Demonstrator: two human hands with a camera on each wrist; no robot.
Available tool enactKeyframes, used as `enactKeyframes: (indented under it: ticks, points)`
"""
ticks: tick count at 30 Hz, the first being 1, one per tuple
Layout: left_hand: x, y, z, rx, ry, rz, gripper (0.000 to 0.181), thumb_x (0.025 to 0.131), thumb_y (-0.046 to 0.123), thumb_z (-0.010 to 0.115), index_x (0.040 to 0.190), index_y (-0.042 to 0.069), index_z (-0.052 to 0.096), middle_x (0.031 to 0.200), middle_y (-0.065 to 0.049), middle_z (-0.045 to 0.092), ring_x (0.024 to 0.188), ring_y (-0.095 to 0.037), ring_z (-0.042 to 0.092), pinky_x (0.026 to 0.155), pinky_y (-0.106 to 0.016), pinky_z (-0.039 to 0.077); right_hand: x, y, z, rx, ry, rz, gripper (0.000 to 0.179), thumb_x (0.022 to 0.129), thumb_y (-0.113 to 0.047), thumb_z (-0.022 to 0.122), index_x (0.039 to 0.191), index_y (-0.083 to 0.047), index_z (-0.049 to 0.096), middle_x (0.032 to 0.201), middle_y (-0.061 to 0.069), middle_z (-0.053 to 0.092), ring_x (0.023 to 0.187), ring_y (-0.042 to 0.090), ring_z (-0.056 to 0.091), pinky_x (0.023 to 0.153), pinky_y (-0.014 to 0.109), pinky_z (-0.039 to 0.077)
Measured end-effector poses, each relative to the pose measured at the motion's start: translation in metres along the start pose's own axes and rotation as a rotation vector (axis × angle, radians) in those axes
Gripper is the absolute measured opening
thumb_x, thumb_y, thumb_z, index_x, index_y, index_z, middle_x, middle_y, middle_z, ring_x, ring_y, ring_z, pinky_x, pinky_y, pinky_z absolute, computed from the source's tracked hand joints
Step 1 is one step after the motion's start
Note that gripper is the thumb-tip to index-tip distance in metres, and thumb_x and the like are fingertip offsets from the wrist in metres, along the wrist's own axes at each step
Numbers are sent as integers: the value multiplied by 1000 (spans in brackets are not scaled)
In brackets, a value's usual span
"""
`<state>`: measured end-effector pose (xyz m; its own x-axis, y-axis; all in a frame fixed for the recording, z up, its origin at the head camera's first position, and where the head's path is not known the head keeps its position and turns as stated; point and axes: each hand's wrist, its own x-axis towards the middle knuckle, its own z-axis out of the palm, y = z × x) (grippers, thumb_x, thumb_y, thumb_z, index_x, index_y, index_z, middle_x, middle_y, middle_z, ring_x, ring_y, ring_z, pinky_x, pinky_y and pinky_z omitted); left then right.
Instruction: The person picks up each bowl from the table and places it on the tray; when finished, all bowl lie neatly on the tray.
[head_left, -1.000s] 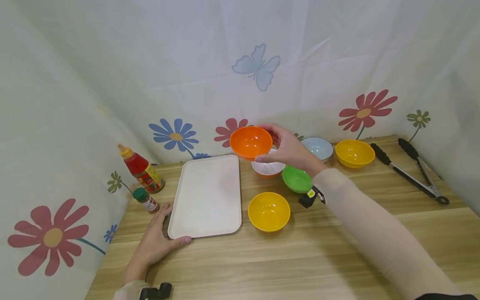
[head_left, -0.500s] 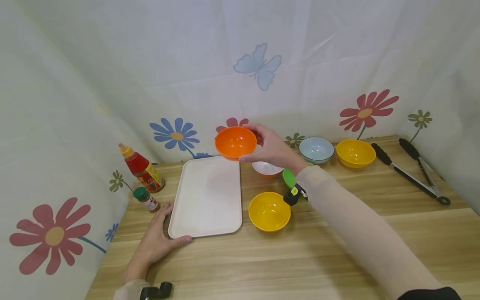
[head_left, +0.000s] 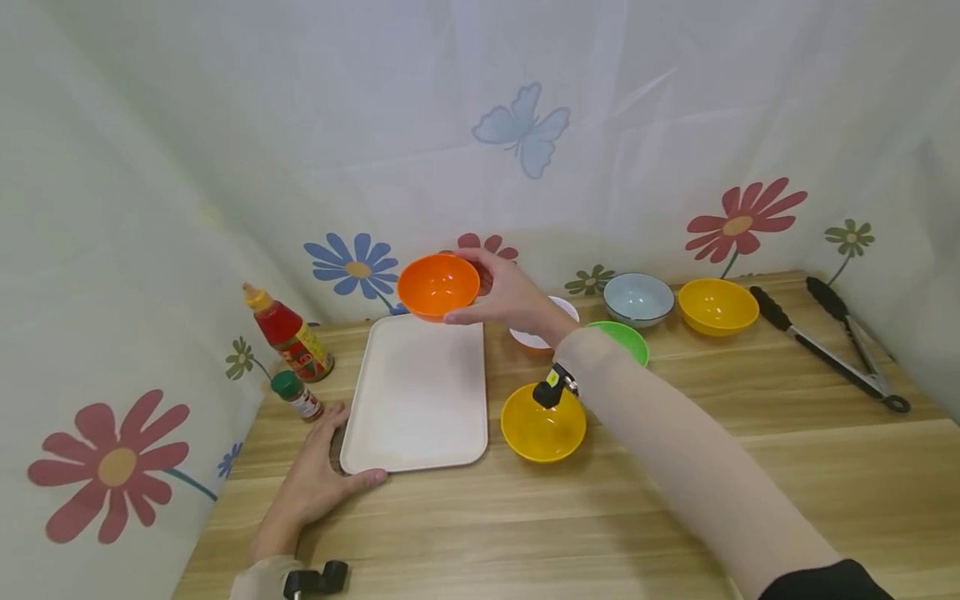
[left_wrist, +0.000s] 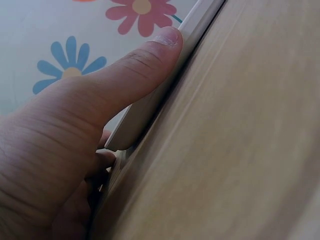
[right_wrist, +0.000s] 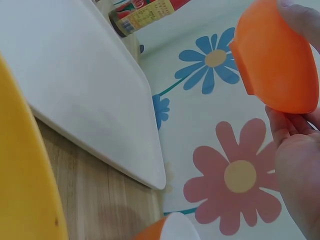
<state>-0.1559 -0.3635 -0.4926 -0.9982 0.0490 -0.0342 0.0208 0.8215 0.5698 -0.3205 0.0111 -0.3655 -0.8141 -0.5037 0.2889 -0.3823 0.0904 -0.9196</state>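
Observation:
My right hand [head_left: 506, 292] holds an orange bowl [head_left: 438, 286] by its right side, raised above the far edge of a white tray [head_left: 416, 400]. The bowl's underside shows in the right wrist view, with the thumb and fingers on opposite sides. At the tray's near left corner rests my left hand [head_left: 315, 475]. Its thumb [left_wrist: 150, 57] lies straight along the near edge and its other fingers are by the left edge, partly hidden. A yellow bowl [head_left: 536, 437] stands right of the tray, partly behind the right wrist camera.
A red sauce bottle [head_left: 291, 337] and green-capped spice jar [head_left: 298, 396] stand left of the tray. Behind the right arm are a white-lined bowl [head_left: 562, 308] and a green bowl [head_left: 626, 340]. Farther right lie a pale blue bowl [head_left: 638, 298], another yellow bowl [head_left: 717, 307] and tongs [head_left: 840, 358].
My right hand has carried the orange bowl leftward, from over the white-lined bowl to above the tray's far edge. My left hand has stayed at the tray corner.

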Motion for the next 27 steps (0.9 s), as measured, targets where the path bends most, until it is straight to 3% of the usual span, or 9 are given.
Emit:
enactKeyframes:
  ticks: [6, 17, 27]
  points:
    - [1, 2, 1, -6, -6, -2, 134, 77, 67, 97, 175, 8, 27, 185, -23, 17, 170, -51, 11, 135, -76, 16, 9, 1, 12, -7, 10, 2, 94, 86, -34, 100, 164, -20, 49, 152, -6, 64, 135, 14, 62, 121, 39, 56]
    - [-1, -1, 0, -17, 11, 52, 132, 77, 61, 100, 173, 3, 29, 183, -25, 21, 170, -52, 13, 134, -77, 19, 27, 6, 36, -24, 3, -32, 91, 87, -33, 99, 162, -18, 50, 149, -4, 64, 130, 13, 63, 113, 33, 60]
    - [2, 0, 1, -8, -4, 37, 133, 77, 64, 99, 173, 3, 29, 183, -26, 19, 169, -53, 11, 133, -78, 17, 34, 8, 44, -15, 4, 37, 92, 86, -33, 99, 161, -20, 48, 152, -3, 60, 135, 17, 60, 111, 33, 62]
